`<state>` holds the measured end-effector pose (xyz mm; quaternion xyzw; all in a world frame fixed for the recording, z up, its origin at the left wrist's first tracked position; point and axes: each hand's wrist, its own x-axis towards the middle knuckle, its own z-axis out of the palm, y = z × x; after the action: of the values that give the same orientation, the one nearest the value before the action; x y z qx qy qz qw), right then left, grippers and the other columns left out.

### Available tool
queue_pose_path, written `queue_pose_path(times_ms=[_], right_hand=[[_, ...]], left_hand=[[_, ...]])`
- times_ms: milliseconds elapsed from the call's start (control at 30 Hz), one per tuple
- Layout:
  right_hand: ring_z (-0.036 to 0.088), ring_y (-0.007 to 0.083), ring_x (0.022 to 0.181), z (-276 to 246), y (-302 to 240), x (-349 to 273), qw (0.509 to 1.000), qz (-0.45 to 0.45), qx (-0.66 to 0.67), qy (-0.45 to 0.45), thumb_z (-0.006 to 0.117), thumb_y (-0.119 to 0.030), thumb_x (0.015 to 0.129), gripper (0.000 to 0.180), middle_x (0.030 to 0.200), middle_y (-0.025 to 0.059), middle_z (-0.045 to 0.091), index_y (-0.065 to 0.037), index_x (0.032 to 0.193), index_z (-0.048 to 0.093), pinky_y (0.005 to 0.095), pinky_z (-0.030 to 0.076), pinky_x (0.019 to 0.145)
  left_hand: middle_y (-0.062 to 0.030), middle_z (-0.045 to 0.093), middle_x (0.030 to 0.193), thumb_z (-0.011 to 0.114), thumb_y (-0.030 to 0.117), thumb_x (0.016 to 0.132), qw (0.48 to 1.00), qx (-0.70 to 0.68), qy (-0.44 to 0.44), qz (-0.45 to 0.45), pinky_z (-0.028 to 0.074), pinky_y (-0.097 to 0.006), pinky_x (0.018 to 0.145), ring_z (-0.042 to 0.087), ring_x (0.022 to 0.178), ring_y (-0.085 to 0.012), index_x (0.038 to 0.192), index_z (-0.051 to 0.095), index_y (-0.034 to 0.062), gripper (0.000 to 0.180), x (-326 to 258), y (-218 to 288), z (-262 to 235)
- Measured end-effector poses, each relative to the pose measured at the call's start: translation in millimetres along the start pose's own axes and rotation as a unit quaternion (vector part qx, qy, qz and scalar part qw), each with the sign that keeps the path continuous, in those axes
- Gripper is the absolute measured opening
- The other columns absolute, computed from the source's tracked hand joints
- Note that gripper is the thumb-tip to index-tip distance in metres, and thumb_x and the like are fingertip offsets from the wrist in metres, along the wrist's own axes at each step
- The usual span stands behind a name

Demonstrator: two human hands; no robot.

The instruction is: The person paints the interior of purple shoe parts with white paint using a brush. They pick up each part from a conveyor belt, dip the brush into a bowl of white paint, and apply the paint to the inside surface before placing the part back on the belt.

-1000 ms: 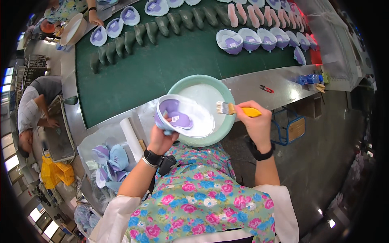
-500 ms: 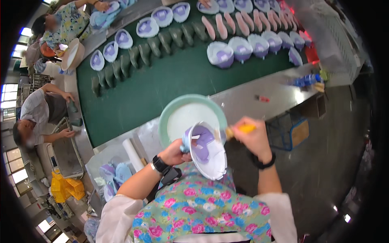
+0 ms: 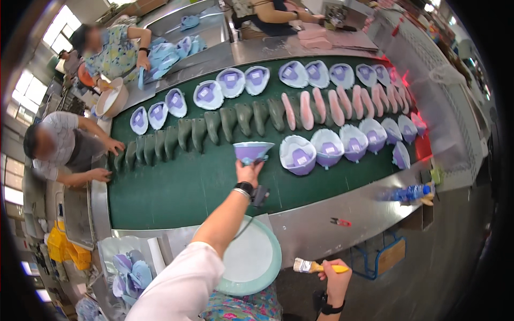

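We see the left hand (image 3: 249, 172) stretched out over the green conveyor belt (image 3: 176, 187), its grip closed on the near rim of a pale blue shoe upper with a purple inside (image 3: 252, 151), held just beside a row of like uppers (image 3: 342, 144) to its right. The right hand (image 3: 336, 274) stays low near the round white basin (image 3: 256, 259), its grip clenched on a yellow-handled brush (image 3: 317, 266). Whether the held upper touches the belt, we cannot quite tell.

Red pliers (image 3: 340, 221), perhaps, lie near a blue bottle (image 3: 405, 192).
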<state>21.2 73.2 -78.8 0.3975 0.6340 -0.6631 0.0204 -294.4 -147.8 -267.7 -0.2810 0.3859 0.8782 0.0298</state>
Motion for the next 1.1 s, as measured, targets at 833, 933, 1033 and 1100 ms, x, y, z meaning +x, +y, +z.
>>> queue_pose_path(times_ms=[833,933,1033,1100], right_hand=[[0.05,0.0167,0.059,252.1,-106.1,-131.9,0.921,-0.241,-0.218,-0.216,0.041,-0.034,0.1,0.047,0.079,0.0166,0.061,0.003,0.072,0.05,0.0248,0.041,0.051],[0.047,0.0119,0.058,280.6,-97.6,-151.0,0.923,-0.23,-0.201,-0.236,0.044,-0.029,0.1,0.037,0.081,0.0126,0.06,-0.001,0.076,0.05,0.0217,0.038,0.05],[0.045,0.0101,0.067,287.8,-94.3,-156.0,0.916,-0.213,-0.199,-0.274,0.049,-0.031,0.098,0.034,0.088,0.0107,0.056,-0.006,0.076,0.043,0.0201,0.033,0.051],[0.045,0.0099,0.066,290.0,-90.7,-165.8,0.906,-0.236,-0.212,-0.281,0.049,-0.031,0.098,0.034,0.087,0.0103,0.056,-0.006,0.076,0.044,0.0201,0.033,0.051]], left_hand=[[-0.0227,0.027,0.146,0.068,0.071,0.066,0.721,0.167,0.605,-0.294,0.037,-0.053,0.099,0.041,0.126,-0.0404,0.146,0.011,0.0017,0.12,-593.3,192.3,-591.6],[-0.0163,0.004,0.154,0.071,0.064,0.068,0.809,-0.073,0.526,-0.254,0.041,-0.063,0.091,0.038,0.123,-0.0522,0.147,-0.014,0.0166,0.126,-574.4,171.5,-560.3],[-0.0173,0.016,0.149,0.073,0.053,0.074,0.83,-0.223,0.504,-0.089,0.048,-0.059,0.088,0.042,0.121,-0.0498,0.143,-0.018,0.0164,0.119,-541.2,130.1,-571.7],[-0.0161,0.026,0.144,0.073,0.049,0.077,0.827,-0.245,0.498,-0.086,0.049,-0.056,0.089,0.045,0.12,-0.0405,0.142,0.0,0.0128,0.104,-498.8,134.8,-565.7]])
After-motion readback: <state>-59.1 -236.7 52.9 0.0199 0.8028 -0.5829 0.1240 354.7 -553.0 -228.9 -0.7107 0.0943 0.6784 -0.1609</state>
